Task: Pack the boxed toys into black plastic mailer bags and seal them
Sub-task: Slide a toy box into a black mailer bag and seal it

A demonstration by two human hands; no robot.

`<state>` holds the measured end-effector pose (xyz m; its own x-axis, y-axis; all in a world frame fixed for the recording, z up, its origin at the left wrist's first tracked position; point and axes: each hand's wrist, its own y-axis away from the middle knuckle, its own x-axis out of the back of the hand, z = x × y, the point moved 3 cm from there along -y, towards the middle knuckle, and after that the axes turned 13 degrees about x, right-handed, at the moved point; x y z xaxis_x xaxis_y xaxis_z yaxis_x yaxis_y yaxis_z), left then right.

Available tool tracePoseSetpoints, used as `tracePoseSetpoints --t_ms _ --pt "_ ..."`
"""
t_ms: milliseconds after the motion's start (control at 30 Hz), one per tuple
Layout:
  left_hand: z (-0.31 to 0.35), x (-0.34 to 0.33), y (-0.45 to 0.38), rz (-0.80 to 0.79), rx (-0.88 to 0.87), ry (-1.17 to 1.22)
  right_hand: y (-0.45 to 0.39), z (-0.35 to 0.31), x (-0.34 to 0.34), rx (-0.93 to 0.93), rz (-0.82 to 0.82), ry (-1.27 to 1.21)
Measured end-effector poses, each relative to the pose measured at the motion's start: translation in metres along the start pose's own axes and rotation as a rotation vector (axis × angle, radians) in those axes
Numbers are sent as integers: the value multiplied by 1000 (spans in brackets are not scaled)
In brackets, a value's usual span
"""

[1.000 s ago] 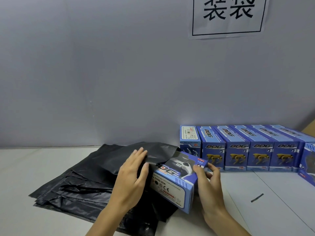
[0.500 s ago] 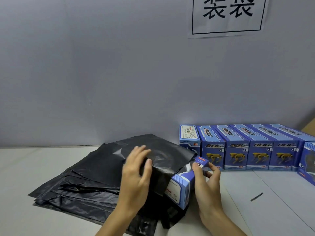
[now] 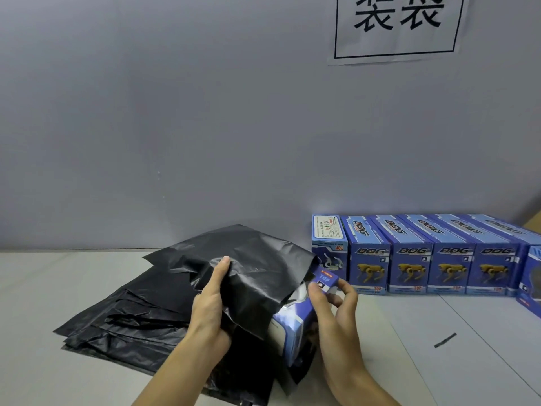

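Note:
A blue toy box lies tilted, most of it inside a black mailer bag; only its right end sticks out. My left hand grips the bag's upper layer, thumb on top. My right hand holds the box's exposed end, thumb on its blue "TOP" face and fingers round the far side. The bag rests on a stack of flat black mailer bags.
A row of several blue "DOG" toy boxes stands along the grey wall at the right, with another box at the far right edge. A small dark strip lies on the white table. A paper sign hangs on the wall.
The box has slid further left into the bag, and my left hand has drawn the bag's upper layer over it. My right hand has followed the box's end.

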<state>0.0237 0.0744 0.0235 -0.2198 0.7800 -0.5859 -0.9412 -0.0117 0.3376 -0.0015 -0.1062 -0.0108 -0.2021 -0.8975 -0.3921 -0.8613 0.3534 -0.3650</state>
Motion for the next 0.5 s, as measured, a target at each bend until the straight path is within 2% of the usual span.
tracePoseSetpoints --t_ms 100,200,367,500 --pt "8 6 -2 28 -27 55 0 -1 0 -48 -177 -105" --pt "14 11 -5 -12 -38 62 0 -6 2 -2 -272 -27" --pt "3 5 0 -122 150 -23 -2 -8 4 87 -180 62" --pt "-6 -1 3 -142 159 -111 -3 -15 5 130 -108 142"
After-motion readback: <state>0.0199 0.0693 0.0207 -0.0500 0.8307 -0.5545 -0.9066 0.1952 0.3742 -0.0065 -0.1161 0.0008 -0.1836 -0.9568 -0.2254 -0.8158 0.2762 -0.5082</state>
